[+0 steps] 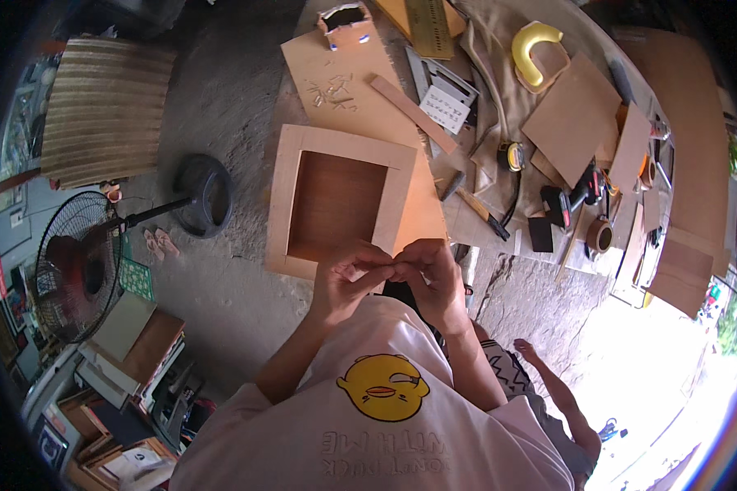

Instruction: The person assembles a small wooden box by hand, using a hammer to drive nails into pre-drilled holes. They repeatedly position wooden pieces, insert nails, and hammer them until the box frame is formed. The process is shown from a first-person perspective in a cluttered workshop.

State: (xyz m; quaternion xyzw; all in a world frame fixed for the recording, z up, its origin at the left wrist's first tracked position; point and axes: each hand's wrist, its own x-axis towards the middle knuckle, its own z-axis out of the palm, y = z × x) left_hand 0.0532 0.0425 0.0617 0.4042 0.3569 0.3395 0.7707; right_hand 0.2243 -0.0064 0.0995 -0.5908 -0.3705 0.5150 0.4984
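Observation:
My left hand (348,278) and my right hand (431,278) meet in front of my chest, their fingertips pinched together. Whatever lies between the fingers is too small to make out. Just beyond the left hand is a cardboard frame (282,204) with a square opening, and a brown inner panel (336,204) shows inside it. The frame rests at the table's near edge, partly over a tan board (377,90). Small cut scraps (333,92) and a small cardboard box (345,26) with an opening lie on that board.
A hammer (483,214), tape measure (512,156), cordless drill (571,196), tape roll (600,236) and cardboard sheets (571,110) crowd the table's right. A yellow curved piece (530,53) sits farther back. A standing fan (82,266) is at left; another person's arm (561,393) shows at lower right.

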